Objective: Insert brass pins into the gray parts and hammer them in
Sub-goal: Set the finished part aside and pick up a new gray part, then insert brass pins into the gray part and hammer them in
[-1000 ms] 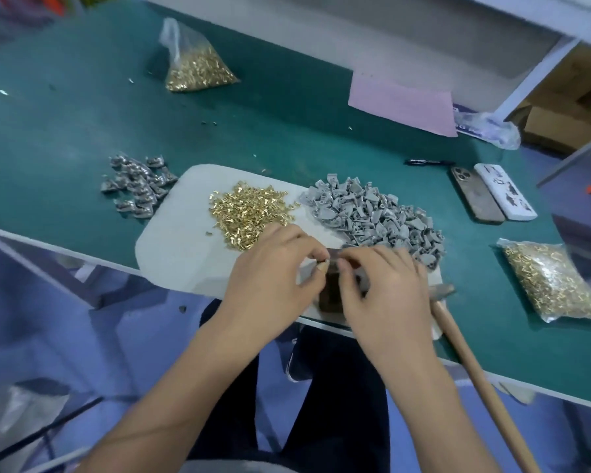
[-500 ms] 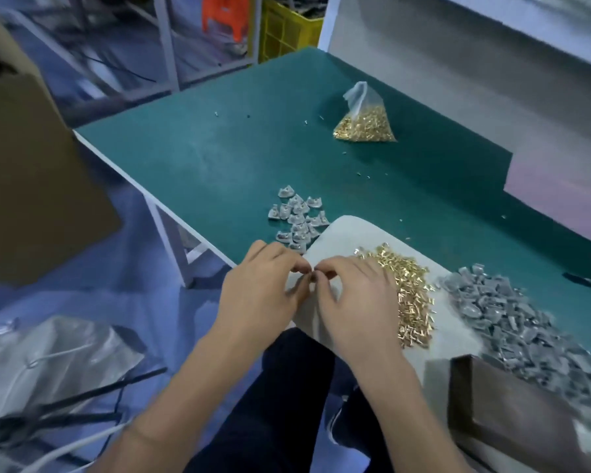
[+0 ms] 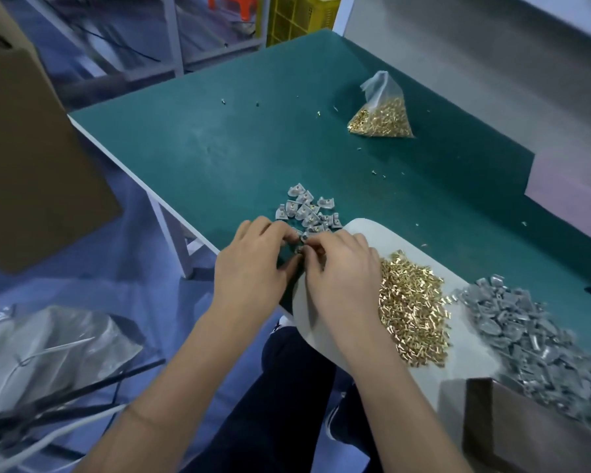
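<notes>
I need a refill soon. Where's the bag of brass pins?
In the head view the bag of pins lies far back on the green table, right of centre, well beyond the finished parts and apart from them.

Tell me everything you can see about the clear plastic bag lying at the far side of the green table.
The clear plastic bag is thin, transparent film with a bunched, twisted top pointing up. Its lower part bulges with many small brass pins. It sits alone on the green table, far from both hands; nothing else touches it. A few loose bits lie scattered nearby on the table.
</notes>
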Tool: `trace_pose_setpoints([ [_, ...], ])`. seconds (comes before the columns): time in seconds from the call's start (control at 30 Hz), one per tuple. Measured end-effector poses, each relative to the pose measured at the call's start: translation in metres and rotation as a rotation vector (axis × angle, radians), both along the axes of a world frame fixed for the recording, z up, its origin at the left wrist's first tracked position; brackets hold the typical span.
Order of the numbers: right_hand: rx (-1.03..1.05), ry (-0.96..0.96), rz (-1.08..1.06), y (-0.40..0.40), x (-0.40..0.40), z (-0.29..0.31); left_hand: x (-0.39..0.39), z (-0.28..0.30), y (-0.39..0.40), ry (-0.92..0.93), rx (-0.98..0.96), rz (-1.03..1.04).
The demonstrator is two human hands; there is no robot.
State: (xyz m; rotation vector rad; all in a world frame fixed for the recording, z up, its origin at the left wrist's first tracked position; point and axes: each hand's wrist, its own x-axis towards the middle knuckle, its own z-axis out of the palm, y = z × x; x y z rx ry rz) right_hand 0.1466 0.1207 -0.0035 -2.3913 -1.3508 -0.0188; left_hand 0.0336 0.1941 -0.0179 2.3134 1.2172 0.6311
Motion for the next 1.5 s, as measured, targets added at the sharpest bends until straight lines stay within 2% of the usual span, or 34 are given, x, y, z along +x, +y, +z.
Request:
trace_pose_setpoints([
  [0.27,0.041,0.048,-0.010,-0.019,0.012,0.013,0.002,0.014,-0.032,-0.026,-0.018,-0.089],
  [0.4,0.118,0.051,-0.129,-0.065,0.031,0.023,0.014,0.013,-0.060,-0.014,-0.060,-0.284],
  [0.63,0.168,0.086,-0.331,-0.163,0.049,0.028,0.049,0.008,-0.086,0.098,-0.040,-0.422],
  [0.77,0.192,0.067,-0.351,-0.185,0.046,0.029,0.058,0.010,-0.090,0.050,-0.051,-0.435],
  [0.93,0.233,0.065,-0.357,-0.198,0.045,0.026,0.061,0.011,-0.093,0.100,0.006,-0.489],
  [1.13,0.323,0.087,-0.345,-0.204,0.039,0.021,0.059,0.010,-0.100,0.152,0.081,-0.462],
  [1.2,0.395,0.115,-0.318,-0.205,0.037,0.022,0.054,0.013,-0.104,0.027,-0.013,-0.472],
  [1.23,0.440,0.159,-0.277,-0.205,0.035,0.025,0.052,0.016,-0.108,-0.087,-0.129,-0.495],
  [1.33,0.545,0.436,-0.125,-0.212,0.029,0.032,0.054,0.031,-0.127,-0.418,-0.618,-0.633],
  [1.43,0.620,0.563,-0.132,-0.229,0.027,0.038,0.064,0.043,-0.145,-0.515,-0.951,-0.723],
  [1.5,0.658,0.575,-0.193,-0.246,0.029,0.040,0.073,0.047,-0.155,-0.506,-1.046,-0.772],
])
